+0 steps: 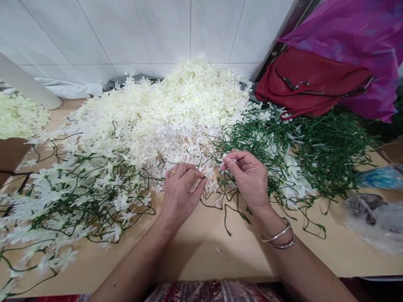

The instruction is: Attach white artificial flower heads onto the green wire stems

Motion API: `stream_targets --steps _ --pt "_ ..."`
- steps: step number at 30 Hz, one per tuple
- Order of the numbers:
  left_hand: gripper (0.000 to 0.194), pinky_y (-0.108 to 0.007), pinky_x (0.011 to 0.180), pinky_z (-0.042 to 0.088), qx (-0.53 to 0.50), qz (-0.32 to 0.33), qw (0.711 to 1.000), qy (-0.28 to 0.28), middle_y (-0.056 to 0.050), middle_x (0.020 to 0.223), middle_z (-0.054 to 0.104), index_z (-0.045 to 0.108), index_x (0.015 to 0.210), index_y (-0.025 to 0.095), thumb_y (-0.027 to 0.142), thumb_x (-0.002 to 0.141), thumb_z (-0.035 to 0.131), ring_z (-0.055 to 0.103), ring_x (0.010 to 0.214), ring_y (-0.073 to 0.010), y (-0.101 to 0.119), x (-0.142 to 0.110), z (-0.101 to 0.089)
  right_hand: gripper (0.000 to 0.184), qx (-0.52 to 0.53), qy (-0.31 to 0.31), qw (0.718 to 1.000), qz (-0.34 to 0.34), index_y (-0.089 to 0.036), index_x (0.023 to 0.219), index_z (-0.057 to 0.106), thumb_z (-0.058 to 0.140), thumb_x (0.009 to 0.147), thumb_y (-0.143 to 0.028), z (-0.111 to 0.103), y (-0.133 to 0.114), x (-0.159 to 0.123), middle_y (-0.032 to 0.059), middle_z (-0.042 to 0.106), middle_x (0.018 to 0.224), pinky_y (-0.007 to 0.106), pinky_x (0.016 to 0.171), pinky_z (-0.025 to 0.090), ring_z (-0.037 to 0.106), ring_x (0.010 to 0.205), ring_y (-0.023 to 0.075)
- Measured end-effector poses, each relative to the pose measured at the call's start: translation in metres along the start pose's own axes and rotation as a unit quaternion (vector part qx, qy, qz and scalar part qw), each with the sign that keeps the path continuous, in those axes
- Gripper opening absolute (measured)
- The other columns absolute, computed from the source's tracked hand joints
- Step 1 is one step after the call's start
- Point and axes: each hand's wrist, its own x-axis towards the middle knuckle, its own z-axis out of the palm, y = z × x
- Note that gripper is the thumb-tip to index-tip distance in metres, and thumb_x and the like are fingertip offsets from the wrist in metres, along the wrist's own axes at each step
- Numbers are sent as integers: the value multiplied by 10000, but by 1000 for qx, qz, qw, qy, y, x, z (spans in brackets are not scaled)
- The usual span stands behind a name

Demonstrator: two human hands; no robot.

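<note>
My left hand [182, 191], with a ring on one finger, is closed in a pinch over the middle of the table. A thin green plastic stem [206, 193] shows at its fingertips. To its right, my right hand [250, 180], with silver bangles on the wrist, pinches a small white artificial flower [224, 157]; the fingers partly cover it. Between the hands lie loose white flowers [209, 171] and curly green stems [227, 218]. Behind them rises a big heap of cream-white artificial flowers [201, 90].
On the left lies a pile of white flowers on green stems [94, 201]. Bare green stems [330, 147] are heaped at right, near a red handbag [311, 79] and a purple bag [352, 29]. A clear plastic bag [380, 218] is at far right, a white pipe [28, 79] at left.
</note>
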Motion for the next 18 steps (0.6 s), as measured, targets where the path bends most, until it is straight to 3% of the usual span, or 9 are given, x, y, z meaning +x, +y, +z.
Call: stream_targets --steps 3,7,12,18 --pt "29 -324 872 530 -127 -2 989 72 -28 983 772 675 1019 207 206 993 661 729 923 -171 -1 2 1 207 44 -54 996 46 -235 928 726 829 860 -401 0 0 -1 2 753 766 291 726 572 722 693 152" --pt "63 -260 797 571 -199 -33 971 131 -20 910 773 707 1012 201 254 980 700 725 819 -141 -4 4 5 284 97 -139 980 105 -236 934 733 854 829 -470 2 0 -5 -5 752 689 270 653 538 669 619 140" --pt "55 -264 778 580 -201 -9 971 131 -27 905 792 756 1000 204 227 963 722 730 814 -146 -8 5 9 293 168 -196 956 139 -243 883 751 901 778 -472 7 -5 -10 -11 749 691 263 675 519 655 643 130" --pt "73 -271 778 583 -181 49 975 119 -35 937 808 765 1012 209 182 966 714 736 821 -149 -6 5 7 351 171 -171 957 163 -242 818 769 964 661 -488 9 -7 -9 -24 699 659 258 633 498 619 628 126"
